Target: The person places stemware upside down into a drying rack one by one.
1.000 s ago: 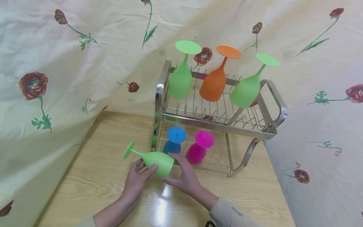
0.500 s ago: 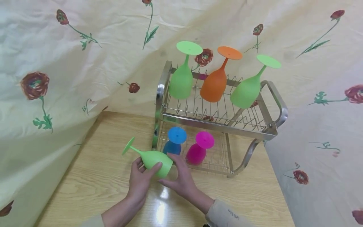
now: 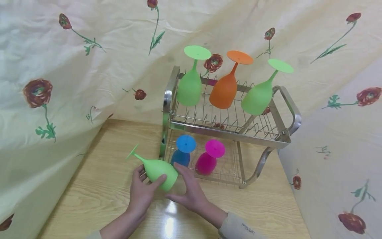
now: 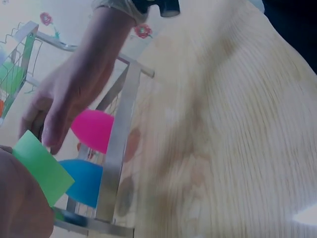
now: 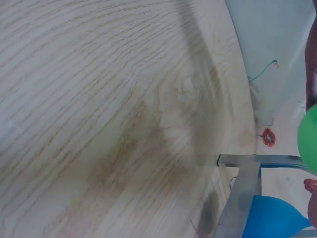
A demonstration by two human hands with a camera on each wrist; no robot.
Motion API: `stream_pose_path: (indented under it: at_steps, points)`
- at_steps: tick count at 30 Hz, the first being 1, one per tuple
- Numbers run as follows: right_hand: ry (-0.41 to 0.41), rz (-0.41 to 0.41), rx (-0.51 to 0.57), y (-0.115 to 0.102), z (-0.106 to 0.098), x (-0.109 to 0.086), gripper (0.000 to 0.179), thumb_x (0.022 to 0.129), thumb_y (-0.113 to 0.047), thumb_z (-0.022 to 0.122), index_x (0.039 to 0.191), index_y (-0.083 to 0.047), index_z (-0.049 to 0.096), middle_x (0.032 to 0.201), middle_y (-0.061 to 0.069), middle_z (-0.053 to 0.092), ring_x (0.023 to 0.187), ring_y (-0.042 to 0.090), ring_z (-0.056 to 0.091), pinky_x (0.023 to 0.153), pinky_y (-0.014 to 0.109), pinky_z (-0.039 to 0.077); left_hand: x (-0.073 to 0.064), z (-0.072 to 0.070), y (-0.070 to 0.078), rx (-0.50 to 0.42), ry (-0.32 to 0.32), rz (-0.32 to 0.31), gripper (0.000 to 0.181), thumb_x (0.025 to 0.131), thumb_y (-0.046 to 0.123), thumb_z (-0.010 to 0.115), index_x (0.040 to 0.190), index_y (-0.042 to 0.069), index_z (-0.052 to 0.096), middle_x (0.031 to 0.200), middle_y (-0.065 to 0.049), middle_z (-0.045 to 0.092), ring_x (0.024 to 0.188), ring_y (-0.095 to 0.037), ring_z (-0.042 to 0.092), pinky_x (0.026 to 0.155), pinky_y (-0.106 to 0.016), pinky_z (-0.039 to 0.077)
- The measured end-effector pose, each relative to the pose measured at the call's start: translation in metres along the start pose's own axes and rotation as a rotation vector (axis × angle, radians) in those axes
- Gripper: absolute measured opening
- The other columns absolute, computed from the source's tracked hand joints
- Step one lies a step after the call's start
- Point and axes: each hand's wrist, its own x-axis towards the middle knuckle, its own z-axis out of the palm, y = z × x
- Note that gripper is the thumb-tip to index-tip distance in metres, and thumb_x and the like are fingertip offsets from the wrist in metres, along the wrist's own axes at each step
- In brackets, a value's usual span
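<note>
A light green plastic wine glass (image 3: pixel 159 171) lies tilted in my left hand (image 3: pixel 141 189), which grips its bowl with the thumb across the near side. Its stem and round foot point up and left. At the rim end, my right hand (image 3: pixel 191 191) holds its thumb and fingers spread apart; whether a fingertip touches the rim I cannot tell. In the left wrist view, the right hand (image 4: pixel 64 94) hangs beside the glass's rim (image 4: pixel 42 168). The right wrist view catches only part of the green bowl (image 5: pixel 309 139) at its edge.
A two-tier metal dish rack (image 3: pixel 229 132) stands behind the hands. Upside down on its upper tier are two green glasses (image 3: pixel 189 88) and an orange one (image 3: pixel 224 91). Below are a blue glass (image 3: pixel 180 157) and a pink glass (image 3: pixel 206 163). Flowered cloth (image 3: pixel 134 59) surrounds the wooden table (image 3: pixel 98 172).
Both hands and the green wine glass have shifted slightly left. The glass's foot has turned more edge-on. The glasses on the rack stay put.
</note>
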Motion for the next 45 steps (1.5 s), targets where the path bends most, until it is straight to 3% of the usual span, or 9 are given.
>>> stream_pose_path:
  at_steps: [5, 9, 13, 19, 24, 29, 33, 37, 45]
  points:
    - [-0.023, 0.04, 0.007, -0.003, -0.024, -0.001, 0.107, 0.078, -0.022, 0.098, 0.165, -0.012, 0.038, 0.165, 0.013, 0.046, 0.149, 0.037, 0.046, 0.118, 0.058, 0.045, 0.001, -0.01, 0.003, 0.05, -0.007, 0.092, 0.101, 0.083, 0.03, 0.095, 0.159, 0.007, 0.033, 0.157, -0.015, 0.042, 0.145, -0.035, 0.043, 0.123, -0.055, 0.04]
    - [0.02, -0.005, -0.018, -0.003, -0.055, -0.003, 0.101, 0.079, -0.019, 0.096, 0.163, -0.01, 0.041, 0.16, 0.014, 0.05, 0.145, 0.033, 0.051, 0.118, 0.044, 0.048, 0.001, -0.015, 0.007, 0.095, -0.018, 0.173, 0.099, 0.082, 0.028, 0.096, 0.158, 0.007, 0.036, 0.154, -0.015, 0.044, 0.144, -0.034, 0.043, 0.123, -0.054, 0.041]
    - [0.128, -0.114, -0.037, -0.002, -0.092, -0.005, 0.085, 0.085, -0.025, 0.091, 0.155, 0.0, 0.049, 0.155, 0.017, 0.055, 0.146, 0.025, 0.051, 0.123, 0.03, 0.041, 0.001, -0.017, 0.012, 0.127, -0.027, 0.229, 0.098, 0.081, 0.026, 0.097, 0.157, 0.01, 0.038, 0.153, -0.012, 0.045, 0.143, -0.031, 0.044, 0.121, -0.049, 0.045]
    - [0.375, -0.261, -0.199, -0.005, -0.154, -0.004, 0.076, 0.098, -0.05, 0.074, 0.137, 0.014, 0.059, 0.141, 0.025, 0.065, 0.142, 0.015, 0.055, 0.121, 0.029, 0.042, -0.003, -0.012, 0.02, 0.156, -0.074, 0.308, 0.096, 0.078, 0.023, 0.099, 0.155, 0.01, 0.042, 0.152, -0.008, 0.047, 0.141, -0.029, 0.046, 0.12, -0.047, 0.046]
    - [0.52, -0.296, -0.268, -0.017, -0.202, 0.001, 0.078, 0.1, -0.051, 0.071, 0.129, 0.02, 0.059, 0.133, 0.031, 0.066, 0.139, 0.012, 0.056, 0.121, 0.029, 0.043, -0.006, 0.001, 0.022, 0.169, -0.112, 0.385, 0.095, 0.075, 0.019, 0.1, 0.153, 0.009, 0.045, 0.15, -0.006, 0.051, 0.138, -0.026, 0.048, 0.119, -0.045, 0.047]
    - [0.667, -0.316, -0.197, -0.027, -0.238, 0.007, 0.077, 0.096, -0.044, 0.079, 0.127, 0.024, 0.058, 0.134, 0.03, 0.066, 0.134, 0.022, 0.062, 0.119, 0.031, 0.046, -0.009, 0.02, 0.022, 0.178, -0.161, 0.454, 0.097, 0.072, 0.017, 0.101, 0.152, 0.009, 0.047, 0.15, -0.007, 0.053, 0.136, -0.029, 0.055, 0.115, -0.045, 0.051]
    - [0.761, -0.261, -0.103, -0.026, -0.261, 0.009, 0.069, 0.093, -0.027, 0.086, 0.129, 0.024, 0.057, 0.136, 0.028, 0.066, 0.133, 0.028, 0.063, 0.12, 0.036, 0.046, -0.013, 0.038, 0.02, 0.191, -0.211, 0.526, 0.098, 0.07, 0.017, 0.102, 0.152, 0.014, 0.048, 0.149, -0.006, 0.055, 0.133, -0.029, 0.06, 0.112, -0.046, 0.054]
    - [0.813, -0.114, -0.089, -0.015, -0.283, 0.008, 0.059, 0.092, -0.014, 0.084, 0.137, 0.017, 0.059, 0.141, 0.019, 0.065, 0.135, 0.026, 0.06, 0.121, 0.036, 0.044, -0.016, 0.058, 0.017, 0.225, -0.282, 0.557, 0.098, 0.07, 0.019, 0.102, 0.152, 0.024, 0.048, 0.147, 0.002, 0.055, 0.132, -0.02, 0.059, 0.109, -0.045, 0.056]
    - [0.67, 0.267, 0.004, 0.027, -0.312, 0.002, 0.068, 0.101, -0.004, 0.07, 0.162, -0.005, 0.04, 0.17, 0.016, 0.038, 0.157, 0.022, 0.038, 0.125, 0.023, 0.033, -0.014, 0.097, 0.002, 0.348, -0.427, 0.647, 0.095, 0.071, 0.022, 0.099, 0.151, 0.023, 0.049, 0.144, 0.001, 0.058, 0.128, -0.02, 0.061, 0.105, -0.05, 0.056]
